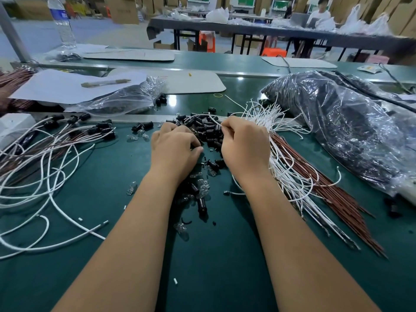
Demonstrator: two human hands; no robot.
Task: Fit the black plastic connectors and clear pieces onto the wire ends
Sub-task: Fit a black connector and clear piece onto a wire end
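A heap of loose black plastic connectors lies mid-table on the green mat, with clear pieces scattered nearer to me. My left hand rests on the heap with fingers curled at a small part I cannot make out. My right hand pinches a white wire that arcs over the heap. A bundle of bare white and brown wires lies right of my right hand. Wires with black connectors fitted are spread out at the left.
A large plastic bag of dark parts fills the right side. A smaller clear bag and white paper with a pen lie at the back left. A water bottle stands far left. A person sits at a distant table.
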